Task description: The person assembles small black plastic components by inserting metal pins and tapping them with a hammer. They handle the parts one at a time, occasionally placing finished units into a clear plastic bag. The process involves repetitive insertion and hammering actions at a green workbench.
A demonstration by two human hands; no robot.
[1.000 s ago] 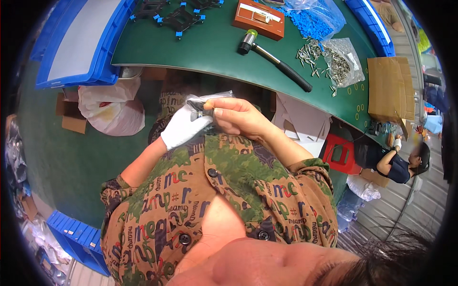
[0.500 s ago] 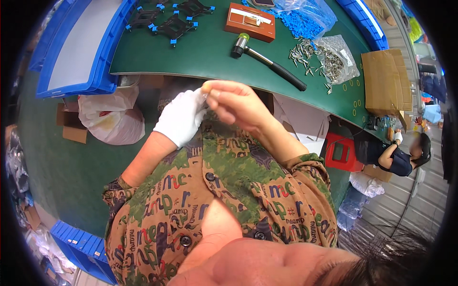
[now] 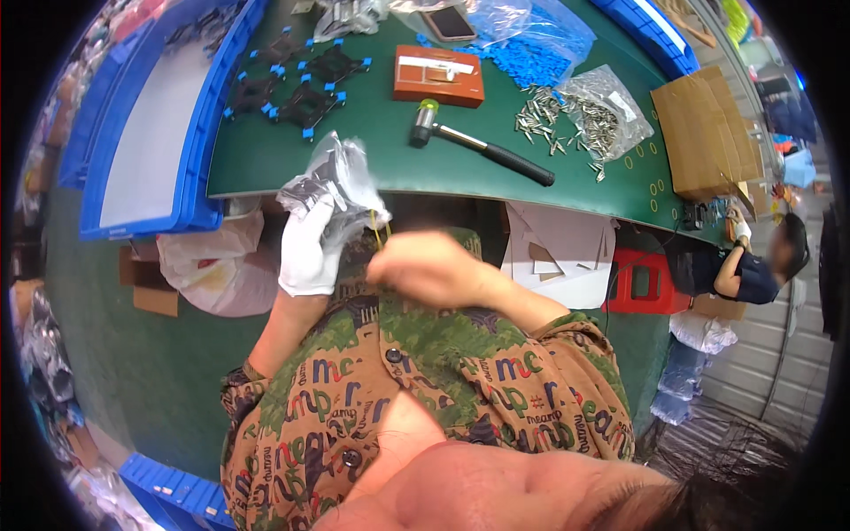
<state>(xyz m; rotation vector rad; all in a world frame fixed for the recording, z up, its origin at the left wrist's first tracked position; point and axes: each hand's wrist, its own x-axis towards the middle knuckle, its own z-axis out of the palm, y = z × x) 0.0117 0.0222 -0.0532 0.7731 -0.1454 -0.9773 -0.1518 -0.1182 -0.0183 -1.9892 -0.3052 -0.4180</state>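
In my left hand (image 3: 308, 257), which wears a white glove, is a clear plastic bag (image 3: 341, 173) with dark parts inside. The bag's gathered end points toward my right hand (image 3: 434, 270), bare and blurred by motion. A thin yellow rubber band (image 3: 375, 227) stretches from that gathered end to the fingers of the right hand, which are closed on it. The bag is up off the green table (image 3: 372, 168), close to its near edge.
Black frames with blue corners (image 3: 310, 104) lie far left beside a blue crate (image 3: 150, 150). A hammer (image 3: 482, 146), an orange-brown box (image 3: 438, 78), loose metal pins (image 3: 542, 119) and blue pieces (image 3: 531, 57) are further right. A cardboard box (image 3: 708, 133) stands beyond, near another person (image 3: 748, 274).
The bag of dark parts has come up into view in my left hand. My right hand has moved away from the left and down, drawing out the rubber band.
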